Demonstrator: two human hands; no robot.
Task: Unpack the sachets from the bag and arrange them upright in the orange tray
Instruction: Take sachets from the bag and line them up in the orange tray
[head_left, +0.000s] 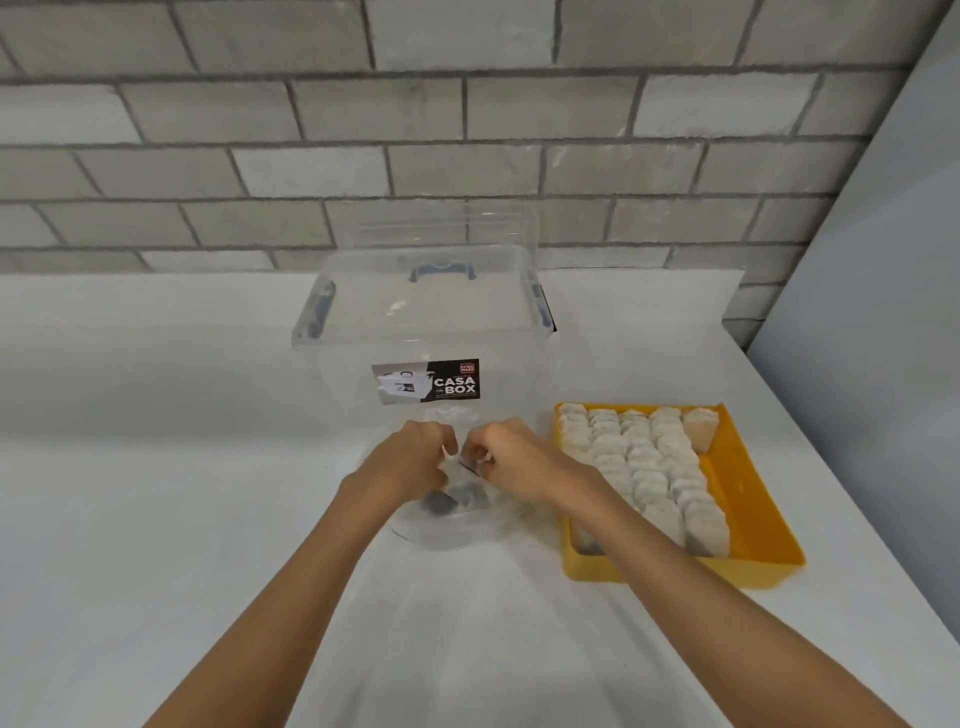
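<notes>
Left hand (415, 457) and right hand (511, 457) are both pinching the mouth of the crinkly clear plastic bag (457, 530) with curled fingers, a few greyish sachets (449, 501) sitting inside. Just right, the orange tray (748, 493) is holding rows of pale upright sachets (649, 467). The transparent lidded Casa Box (415, 322) is standing right behind the bag.
</notes>
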